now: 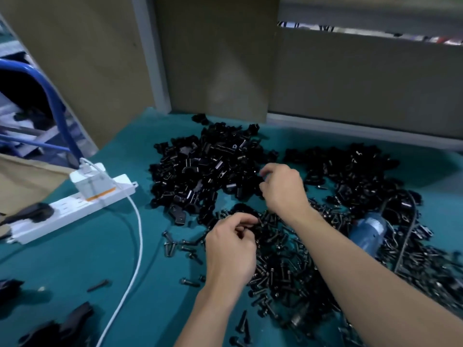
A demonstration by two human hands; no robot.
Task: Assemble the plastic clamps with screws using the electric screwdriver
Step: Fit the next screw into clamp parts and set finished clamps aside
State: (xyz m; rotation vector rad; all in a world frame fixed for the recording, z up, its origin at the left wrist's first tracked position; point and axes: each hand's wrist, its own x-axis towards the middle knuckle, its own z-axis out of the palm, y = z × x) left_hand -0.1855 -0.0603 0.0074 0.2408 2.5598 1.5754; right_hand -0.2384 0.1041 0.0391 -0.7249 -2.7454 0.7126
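Note:
A big heap of black plastic clamps (200,169) lies at the middle of the teal table (75,259), with a second heap (350,171) to the right. Black screws (283,266) are spread thickly in front of them. My left hand (230,249) hovers at the left edge of the screws, its fingers curled and pinching a small black piece. Over the near edge of the clamp heap, my right hand (283,189) has its fingers curled down among the clamps; what it holds is hidden. The blue electric screwdriver (368,229) lies on the screws to the right of my right forearm.
A white power strip (72,206) with a white adapter (92,181) and a black plug (32,211) lies at the left. A white cable (135,246) runs toward me. Loose black parts (57,326) lie at the near left. Cardboard panels (220,58) wall the back.

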